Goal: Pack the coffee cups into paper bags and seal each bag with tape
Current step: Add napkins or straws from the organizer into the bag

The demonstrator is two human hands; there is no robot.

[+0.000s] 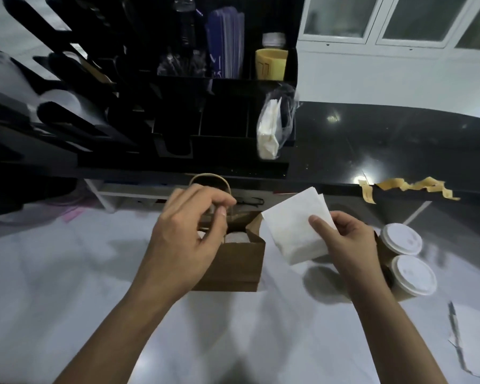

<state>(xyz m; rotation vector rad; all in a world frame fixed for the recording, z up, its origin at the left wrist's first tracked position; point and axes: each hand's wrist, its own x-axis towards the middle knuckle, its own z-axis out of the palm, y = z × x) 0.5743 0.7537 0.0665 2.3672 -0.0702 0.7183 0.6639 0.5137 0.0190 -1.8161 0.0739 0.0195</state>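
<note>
Single head-worn wide-angle camera looks forward and down at close range: left hand [186,236] and right hand [349,242] with napkin [291,231] fill lower centre; black rack [178,120] upper left, windows [416,18] upper right.

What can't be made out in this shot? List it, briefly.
All in the head view:
- Contents of the paper bag: the left hand covers most of its opening; only a pale top shows.
- What the left hand's fingertips pinch, if anything: blurred.
- Sides of the two coffee cups: partly behind the right hand holding the napkins.
- Items in the black organiser: dark, blurred.
- Sheet of paper: cut off by the right edge.
</note>
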